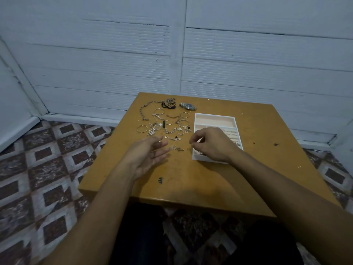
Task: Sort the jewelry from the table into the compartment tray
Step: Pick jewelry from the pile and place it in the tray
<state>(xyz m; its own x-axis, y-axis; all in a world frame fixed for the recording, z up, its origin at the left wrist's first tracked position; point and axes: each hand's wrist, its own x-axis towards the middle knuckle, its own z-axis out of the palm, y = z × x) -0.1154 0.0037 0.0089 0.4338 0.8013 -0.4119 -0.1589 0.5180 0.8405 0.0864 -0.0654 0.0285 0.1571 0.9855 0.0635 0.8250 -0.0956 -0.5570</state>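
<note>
Several pieces of jewelry lie spread on the wooden table [191,180]: hoop earrings [142,128], chains [143,109], a bracelet [172,130], a wristwatch [187,106] and a small sparkly piece [176,148]. A white compartment tray [214,117] with a cream lining stands to their right, and rings sit in its ring rows [231,133]. My left hand [148,155] hovers with its fingers relaxed and holds nothing, just left of the sparkly piece. My right hand [212,143] covers the tray's near left corner, fingertips pinched together, seemingly on something tiny that I cannot make out.
The table stands against a white panelled wall [172,54]. Patterned floor tiles [47,159] lie to the left and right. A small black mark [160,180] is drawn on the near part of the tabletop. Dark specks [275,144] dot the right side.
</note>
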